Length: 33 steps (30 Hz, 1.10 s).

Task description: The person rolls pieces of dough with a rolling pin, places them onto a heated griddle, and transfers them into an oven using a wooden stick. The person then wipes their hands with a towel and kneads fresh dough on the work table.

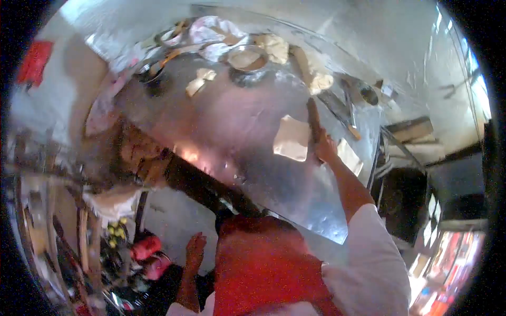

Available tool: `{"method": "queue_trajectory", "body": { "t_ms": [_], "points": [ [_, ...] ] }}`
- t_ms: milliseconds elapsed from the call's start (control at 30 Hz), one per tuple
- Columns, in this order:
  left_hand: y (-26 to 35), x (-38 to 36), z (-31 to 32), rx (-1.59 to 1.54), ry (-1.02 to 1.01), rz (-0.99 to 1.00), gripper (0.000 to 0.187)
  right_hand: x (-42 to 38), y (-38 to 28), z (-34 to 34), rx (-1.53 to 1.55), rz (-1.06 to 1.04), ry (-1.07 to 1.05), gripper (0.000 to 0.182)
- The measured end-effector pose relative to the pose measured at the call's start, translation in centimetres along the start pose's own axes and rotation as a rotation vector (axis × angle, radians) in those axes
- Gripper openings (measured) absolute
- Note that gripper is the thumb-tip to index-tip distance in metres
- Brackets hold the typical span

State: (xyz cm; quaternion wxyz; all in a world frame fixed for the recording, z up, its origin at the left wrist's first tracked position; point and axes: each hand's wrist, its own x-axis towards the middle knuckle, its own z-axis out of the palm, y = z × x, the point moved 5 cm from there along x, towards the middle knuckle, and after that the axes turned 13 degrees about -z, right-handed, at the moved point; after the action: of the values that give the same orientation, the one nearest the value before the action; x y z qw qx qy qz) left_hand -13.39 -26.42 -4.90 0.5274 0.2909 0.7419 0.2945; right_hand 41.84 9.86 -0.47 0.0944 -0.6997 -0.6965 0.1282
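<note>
My right hand point(326, 147) is closed on the near end of a wooden rolling pin point(313, 116), over the metal table point(237, 126). Just left of the pin lies a flat, roughly square dough sheet point(292, 138). Another pale flat piece point(349, 157) is partly hidden behind my right hand and forearm. Below the table's front edge, away from the dough, hangs my left hand point(195, 250); its fingers are too blurred to make out their shape. Small dough pieces point(200, 81) rest farther back on the table.
At the back stand a bowl point(247, 59) and a dark pan point(150, 71), with a dough lump point(274, 48) and cloth point(213, 30) nearby. A wooden-handled tool point(352, 130) lies at the right. Red items point(146, 247) and yellow fruit point(117, 231) are at lower left.
</note>
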Motion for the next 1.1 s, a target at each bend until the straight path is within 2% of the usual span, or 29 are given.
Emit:
{"method": "queue_trajectory", "body": {
  "t_ms": [33,67,100,133,167,233,267,300,367,433,500,533,567,600,633,667,800,867,900,933,1000,1033,1067,1100],
  "points": [
    [3.2,2.9,-0.1,0.040,-0.041,-0.001,0.042,0.1,0.1,1.1,0.091,-0.040,0.014,0.061],
    [6.2,5.9,0.1,0.239,-0.098,0.027,0.042,-0.1,-0.1,1.7,0.179,-0.078,0.037,0.055],
    [9.2,8.1,1.0,0.431,-0.158,0.055,0.043,-1.3,-1.3,1.0,0.203,-0.014,0.060,0.048],
    [12.8,10.2,2.3,0.461,-0.194,0.188,0.041,-2.9,-1.9,0.8,0.269,0.068,0.044,0.052],
    [16.9,11.7,3.7,0.486,-0.232,0.325,0.040,-5.2,-2.9,0.5,0.246,0.057,0.158,0.052],
    [23.4,15.2,7.6,0.464,-0.412,0.437,0.038,-11.5,-5.0,-0.8,0.197,-0.015,0.374,0.053],
    [27.0,15.8,9.5,0.496,-0.464,0.428,0.038,-14.8,-6.5,-2.1,0.169,-0.079,0.470,0.053],
    [30.0,16.3,11.6,0.527,-0.511,0.416,0.038,-17.7,-7.0,-2.6,0.213,0.050,0.420,0.049],
    [32.0,19.7,17.0,0.516,-0.642,0.520,0.041,-24.5,-6.6,-0.9,0.317,0.269,0.268,0.041],
    [34.3,21.3,22.9,0.593,-0.649,0.635,0.045,-30.7,-6.0,0.8,0.339,0.398,0.127,0.033],
    [39.0,19.8,28.3,0.832,-0.622,0.812,0.047,-35.0,-6.7,1.2,0.276,0.552,0.034,0.028],
    [39.9,20.0,31.0,0.874,-0.589,0.903,0.047,-36.8,-6.9,1.0,0.246,0.658,-0.016,0.027],
    [40.5,20.0,33.5,0.915,-0.552,0.994,0.046,-38.2,-7.3,0.7,0.256,0.660,-0.010,0.026],
    [40.8,20.4,35.8,0.917,-0.564,0.996,0.046,-39.6,-7.6,0.7,0.268,0.665,-0.001,0.026],
    [41.2,20.6,37.9,0.956,-0.470,1.071,0.048,-40.8,-7.6,1.2,0.268,0.640,0.117,0.030],
    [41.1,20.5,39.6,0.994,-0.379,1.142,0.050,-42.4,-7.5,1.7,0.269,0.659,0.115,0.030],
    [41.0,21.8,43.0,1.219,-0.308,1.005,0.057,-43.8,-7.4,0.6,0.377,0.767,0.015,0.023],
    [40.6,24.0,44.2,1.376,-0.406,0.835,0.052,-44.6,-6.9,1.0,0.384,0.780,0.030,0.023],
    [41.2,23.5,44.5,1.521,-0.461,0.742,0.039,-45.0,-6.7,0.9,0.397,0.789,0.034,0.023],
    [41.1,24.0,44.5,1.536,-0.464,0.749,0.039,-44.9,-6.7,0.6,0.429,0.724,0.072,0.023],
    [41.5,23.1,44.8,1.522,-0.532,1.105,0.032,-45.1,-6.2,0.6,0.472,0.669,0.124,0.023],
    [41.6,22.6,44.5,1.453,-0.607,0.920,0.028,-45.2,-6.1,0.8,0.451,0.635,0.143,0.022],
    [41.3,21.6,44.0,1.472,-0.611,0.926,0.028,-45.4,-6.1,1.1,0.432,0.601,0.159,0.022],
    [41.4,21.1,43.0,1.344,-0.588,0.880,0.028,-45.5,-6.1,1.5,0.447,0.612,0.165,0.022]
  ]
}}
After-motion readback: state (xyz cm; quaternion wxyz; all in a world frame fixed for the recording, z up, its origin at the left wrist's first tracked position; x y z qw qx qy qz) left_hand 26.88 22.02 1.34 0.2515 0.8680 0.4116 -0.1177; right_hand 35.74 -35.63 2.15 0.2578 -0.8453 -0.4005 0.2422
